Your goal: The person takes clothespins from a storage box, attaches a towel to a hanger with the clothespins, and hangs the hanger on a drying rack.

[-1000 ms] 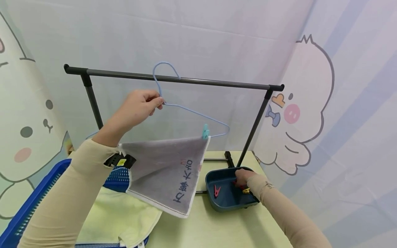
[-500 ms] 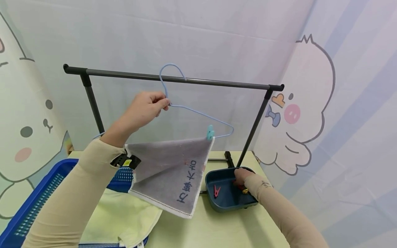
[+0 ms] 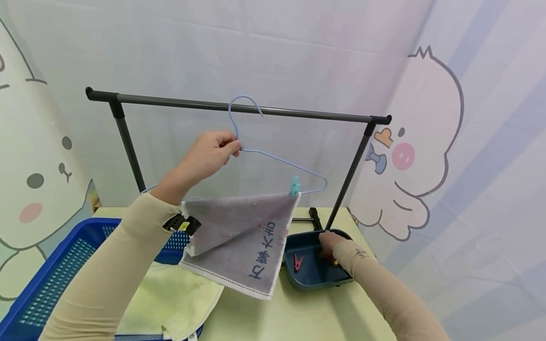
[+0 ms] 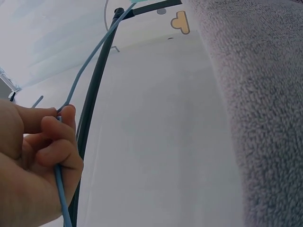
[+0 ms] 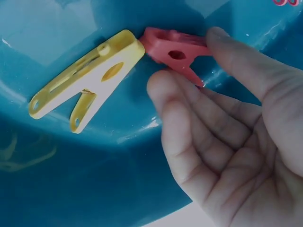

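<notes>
My left hand pinches a light blue wire clothes hanger at the base of its hook, in front of the rack's bar. From the hanger hangs a grey towel with dark lettering, and a turquoise clothespin sits at its right corner. The towel's left corner is behind my wrist. My right hand reaches into a dark teal bin. In the right wrist view, thumb and fingers close around a red clothespin, beside a yellow clothespin. Another red clothespin lies to the left in the bin.
A black clothes rack stands across the pale table. At left, a blue basket holds a pale yellow cloth. A cartoon-printed curtain closes off the back and sides.
My left hand has moved right and slightly down, carrying the hanger and towel with it. My right hand stays in the bin, shifting slightly left.
</notes>
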The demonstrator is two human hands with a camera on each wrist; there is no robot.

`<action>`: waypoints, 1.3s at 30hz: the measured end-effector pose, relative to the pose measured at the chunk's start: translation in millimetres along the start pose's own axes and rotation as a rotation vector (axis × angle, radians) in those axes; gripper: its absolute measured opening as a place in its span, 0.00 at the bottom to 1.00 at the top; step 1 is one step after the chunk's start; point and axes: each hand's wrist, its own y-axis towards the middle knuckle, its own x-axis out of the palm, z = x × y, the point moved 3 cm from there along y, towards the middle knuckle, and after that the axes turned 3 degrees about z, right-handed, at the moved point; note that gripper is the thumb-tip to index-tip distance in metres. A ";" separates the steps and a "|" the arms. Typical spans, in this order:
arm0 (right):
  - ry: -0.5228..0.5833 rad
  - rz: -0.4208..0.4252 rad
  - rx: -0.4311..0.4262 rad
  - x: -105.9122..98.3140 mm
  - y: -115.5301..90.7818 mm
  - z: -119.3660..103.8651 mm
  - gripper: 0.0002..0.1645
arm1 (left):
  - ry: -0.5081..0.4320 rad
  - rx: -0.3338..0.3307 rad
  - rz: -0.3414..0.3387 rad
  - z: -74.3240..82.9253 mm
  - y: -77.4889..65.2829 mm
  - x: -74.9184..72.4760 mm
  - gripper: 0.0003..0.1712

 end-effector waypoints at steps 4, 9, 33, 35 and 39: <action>-0.007 -0.018 0.000 -0.3 -0.4 0.2 0.13 | -0.007 -0.003 -0.013 -0.7 -0.2 2.2 0.13; 0.016 -0.054 0.037 -2.5 -2.8 -1.3 0.08 | -0.018 -0.009 -0.029 -7.8 -1.2 3.3 0.13; 0.115 0.024 -0.163 -47.5 -29.4 -32.5 0.05 | 0.005 -0.073 -0.136 -30.1 -4.8 22.3 0.17; 0.121 0.042 -0.179 -50.2 -32.2 -33.7 0.07 | 0.003 -0.075 -0.142 -31.5 -5.0 23.5 0.17; 0.133 0.055 -0.205 -52.4 -35.1 -34.4 0.10 | -0.002 -0.079 -0.147 -33.1 -5.0 25.6 0.16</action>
